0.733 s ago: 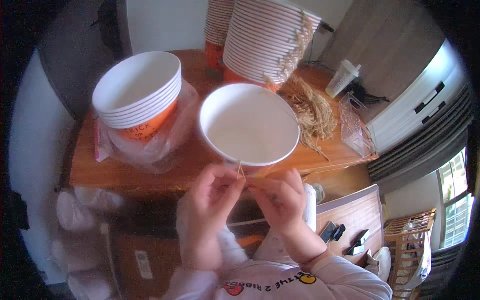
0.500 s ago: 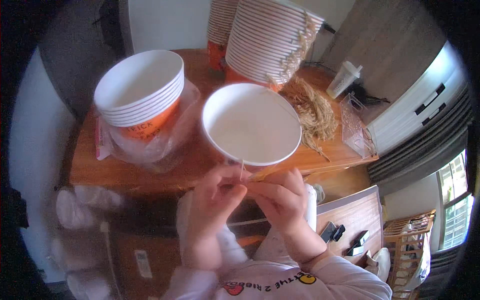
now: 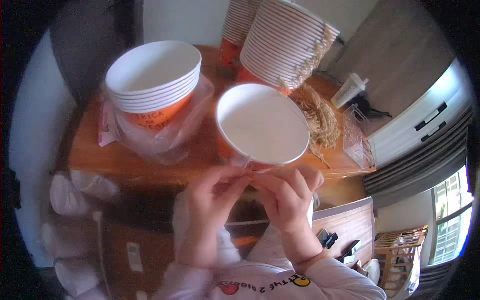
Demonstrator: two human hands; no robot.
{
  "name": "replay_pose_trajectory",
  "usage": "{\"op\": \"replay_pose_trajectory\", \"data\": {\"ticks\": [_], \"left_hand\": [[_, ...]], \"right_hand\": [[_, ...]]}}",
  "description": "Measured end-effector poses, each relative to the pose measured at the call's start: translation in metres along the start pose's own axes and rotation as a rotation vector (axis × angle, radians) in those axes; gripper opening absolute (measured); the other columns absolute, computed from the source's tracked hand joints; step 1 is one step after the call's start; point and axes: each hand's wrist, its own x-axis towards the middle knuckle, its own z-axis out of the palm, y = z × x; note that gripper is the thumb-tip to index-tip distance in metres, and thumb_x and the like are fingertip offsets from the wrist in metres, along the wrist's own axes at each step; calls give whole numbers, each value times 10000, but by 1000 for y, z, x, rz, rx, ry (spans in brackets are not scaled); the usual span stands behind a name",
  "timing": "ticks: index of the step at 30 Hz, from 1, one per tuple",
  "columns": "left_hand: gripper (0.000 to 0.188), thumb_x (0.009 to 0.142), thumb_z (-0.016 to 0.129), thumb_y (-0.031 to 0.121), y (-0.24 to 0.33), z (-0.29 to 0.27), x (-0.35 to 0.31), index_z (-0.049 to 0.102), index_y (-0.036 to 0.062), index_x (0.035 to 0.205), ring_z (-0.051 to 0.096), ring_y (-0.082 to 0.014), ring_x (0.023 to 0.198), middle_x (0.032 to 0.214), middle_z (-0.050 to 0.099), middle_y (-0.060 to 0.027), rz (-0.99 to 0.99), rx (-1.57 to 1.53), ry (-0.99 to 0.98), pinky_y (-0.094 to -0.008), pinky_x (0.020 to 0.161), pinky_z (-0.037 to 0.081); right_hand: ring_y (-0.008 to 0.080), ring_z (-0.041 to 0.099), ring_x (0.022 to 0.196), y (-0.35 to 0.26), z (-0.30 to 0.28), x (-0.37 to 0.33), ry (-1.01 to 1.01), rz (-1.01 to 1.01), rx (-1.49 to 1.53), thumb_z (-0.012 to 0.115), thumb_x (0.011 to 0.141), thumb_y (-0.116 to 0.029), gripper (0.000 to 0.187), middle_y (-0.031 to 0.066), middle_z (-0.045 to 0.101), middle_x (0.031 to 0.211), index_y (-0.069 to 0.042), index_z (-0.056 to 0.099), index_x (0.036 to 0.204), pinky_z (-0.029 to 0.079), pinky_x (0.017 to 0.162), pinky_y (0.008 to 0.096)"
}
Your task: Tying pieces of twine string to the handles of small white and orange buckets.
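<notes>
A white-lined paper bucket [image 3: 262, 125] with an orange outside stands tilted toward me near the table's front edge. Just below its near rim, my left hand [image 3: 212, 192] and my right hand [image 3: 290, 195] meet fingertip to fingertip. Both are closed in a pinch. A thin pale strand of twine [image 3: 247, 162] rises from between the fingers against the bucket's rim; how it runs inside the fingers is hidden. Beyond the bucket lies a loose bundle of tan twine [image 3: 320, 120].
A nested stack of orange buckets [image 3: 155, 82] sits in clear plastic wrap on the left. Taller bucket stacks [image 3: 287, 42] stand behind, twine hanging down one side. A lidded plastic cup [image 3: 349, 90] and a clear plastic box [image 3: 354, 142] are at the right end of the wooden table [image 3: 120, 162].
The view has shifted, so the table things sit slightly further right. My fingertips have drawn closer together at the bucket's rim, and less of the strand shows.
</notes>
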Motion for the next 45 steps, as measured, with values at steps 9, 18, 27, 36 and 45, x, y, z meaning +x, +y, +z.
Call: {"op": "replay_pose_trajectory", "data": {"ticks": [9, 18, 27, 36, 45], "left_hand": [[182, 694, 758, -34, 12, 3, -2, 707, 17, 861, 655, -200, 711, 806, 695, -94, 416, 473, 197, -303, 660, 513], [163, 689, 759, -9, 7, 2, 1, 688, 29, 831, 635, -210, 668, 769, 673, -80, 516, 439, 209, -309, 626, 498], [136, 733, 746, 24, -2, 4, 3, 682, 36, 853, 613, -143, 647, 778, 666, -55, 416, 352, 172, -258, 577, 478], [133, 748, 701, 21, 5, 3, 0, 666, 29, 876, 625, -190, 711, 792, 654, -80, 466, 377, 147, -290, 649, 486], [149, 755, 711, 40, 11, 6, 1, 669, 27, 898, 628, -217, 717, 828, 659, -85, 474, 439, 198, -305, 654, 494]], "right_hand": [[161, 516, 892, 7, -3, 14, 11, -104, 57, 753, 650, -234, 331, -89, 628, 949, -236, 737, 981, 323, 788, 328], [174, 523, 926, 6, -7, 30, -75, -206, 67, 729, 658, -221, 354, -72, 632, 978, -204, 726, 1011, 343, 832, 339], [169, 599, 978, 6, -4, 19, 9, -160, 186, 781, 673, -153, 386, -73, 697, 900, -184, 697, 1049, 351, 865, 337], [162, 579, 977, 10, -1, 24, -10, -169, 136, 794, 666, -166, 428, -83, 689, 862, -192, 686, 1080, 337, 829, 345], [139, 545, 890, 11, 1, 17, -2, -67, 159, 821, 603, -163, 422, -29, 601, 899, -207, 723, 1011, 331, 808, 324]]}}
